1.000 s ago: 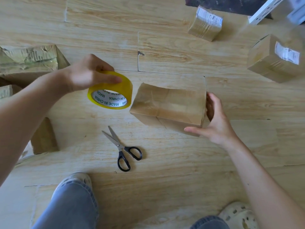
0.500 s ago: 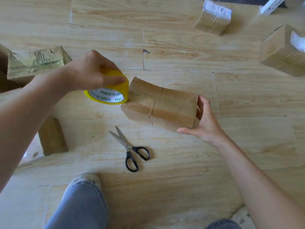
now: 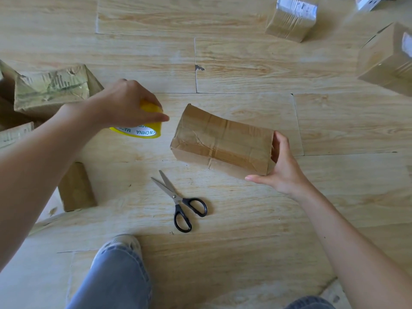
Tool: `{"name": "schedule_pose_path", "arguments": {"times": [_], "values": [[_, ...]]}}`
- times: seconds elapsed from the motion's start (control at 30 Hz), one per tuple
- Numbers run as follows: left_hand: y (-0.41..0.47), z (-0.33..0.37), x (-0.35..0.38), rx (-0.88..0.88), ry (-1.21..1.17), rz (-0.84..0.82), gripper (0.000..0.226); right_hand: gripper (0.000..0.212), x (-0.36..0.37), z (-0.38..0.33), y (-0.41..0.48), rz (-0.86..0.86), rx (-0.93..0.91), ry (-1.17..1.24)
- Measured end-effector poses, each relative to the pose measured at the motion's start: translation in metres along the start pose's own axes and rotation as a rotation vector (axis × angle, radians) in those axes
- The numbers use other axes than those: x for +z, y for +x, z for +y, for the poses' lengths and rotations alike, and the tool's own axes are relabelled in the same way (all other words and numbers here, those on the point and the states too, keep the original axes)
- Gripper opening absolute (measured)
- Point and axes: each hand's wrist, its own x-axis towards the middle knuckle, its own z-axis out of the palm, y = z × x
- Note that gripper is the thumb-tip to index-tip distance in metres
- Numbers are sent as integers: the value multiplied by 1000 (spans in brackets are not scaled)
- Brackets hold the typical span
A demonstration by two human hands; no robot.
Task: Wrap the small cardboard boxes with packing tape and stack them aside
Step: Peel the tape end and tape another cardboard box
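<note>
Left hand (image 3: pixel 124 103) curled over the yellow tape roll (image 3: pixel 142 129), fingers and thumb clamping its rim; the roll sits just left of the cardboard box (image 3: pixel 223 139), not touching it. Right hand (image 3: pixel 283 166) grasps the box's right end, thumb along the near lower edge and fingers wrapped behind. The box is mid-floor, tilted, with some tape bands already on it. Judged step: begin another band. Find the free tape end first, press it onto a flat face, brace the box, pull taut. Scissors (image 3: pixel 180 199) lie near — blades apart. Surface: pale wood-plank floor (image 3: pixel 245 253). Labelled wrapped box (image 3: pixel 289 21) far top, second wrapped box (image 3: pixel 388 61) at right edge; torn carton (image 3: pixel 51 88) left.
</note>
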Motion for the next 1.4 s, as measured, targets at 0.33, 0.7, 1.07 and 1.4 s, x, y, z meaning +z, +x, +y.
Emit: {"name": "schedule_pose_path", "arguments": {"times": [0.33, 0.7, 1.07, 1.4], "values": [[9, 0, 12, -22, 5, -35, 31, 128, -3, 7, 1, -7, 40, -16], [5, -6, 35, -110, -113, -130, 29, 126, -6, -8, -11, 4, 72, -62], [-5, 1, 43, -155, -170, -140, 32, 115, 62, -103, -2, -42, -390, -764], [-13, -5, 48, -227, -250, -150, 36, 135, 91, -142, 54, -215, -324, -904]]}}
